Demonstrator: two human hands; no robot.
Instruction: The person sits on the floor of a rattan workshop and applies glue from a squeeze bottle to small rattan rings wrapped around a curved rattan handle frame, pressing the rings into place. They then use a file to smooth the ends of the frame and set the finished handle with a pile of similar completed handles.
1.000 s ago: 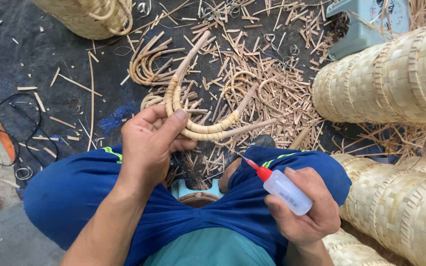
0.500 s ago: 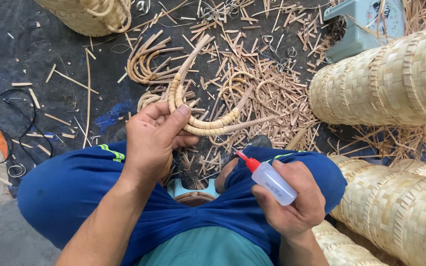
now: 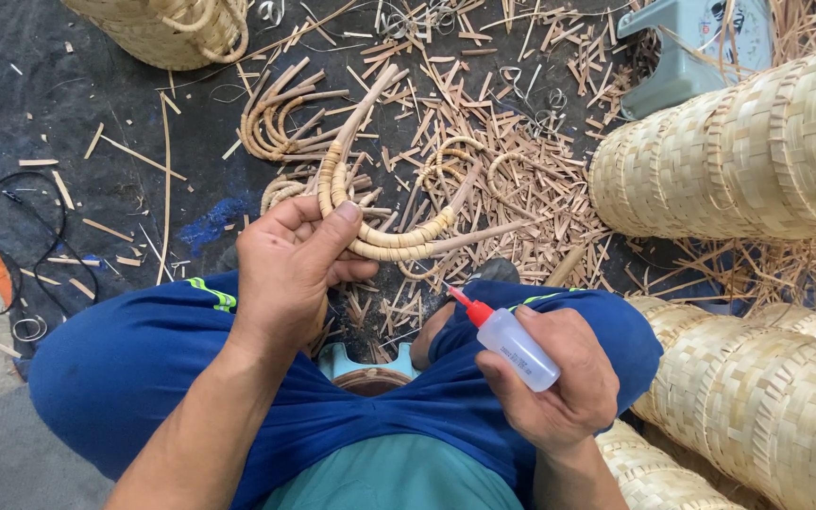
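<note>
While the person is sitting cross-legged in blue trousers [image 3: 134, 368], the left hand [image 3: 290, 269] is closing its grip around a curved rattan handle [image 3: 384, 241], thumb lying along the wrapped part and fingers curling underneath. The handle is being held above the floor just in front of the knees, its bound section bending in a U and its bare ends sticking out up and to the right. The right hand [image 3: 559, 382] is wrapping its grip around a small squeeze bottle [image 3: 512, 345] with a clear body and a red nozzle; the nozzle is pointing up and left toward the handle but is staying apart from it, with a gap between tip and rattan.

Rattan offcuts [image 3: 484, 123] are littering the dark mat [image 3: 125, 179] beyond the hands, thickest in the middle. A bundle of bent rattan pieces [image 3: 280, 118] is lying just past the handle. Stacked woven baskets [image 3: 748, 151] are lying on their sides at the right, with more of them [image 3: 776, 397] near the right knee. Another woven basket [image 3: 167, 28] is sitting at the top left, a pale green scale [image 3: 691, 47] at the top right, and a black cable [image 3: 21, 246] is looping at the left edge.
</note>
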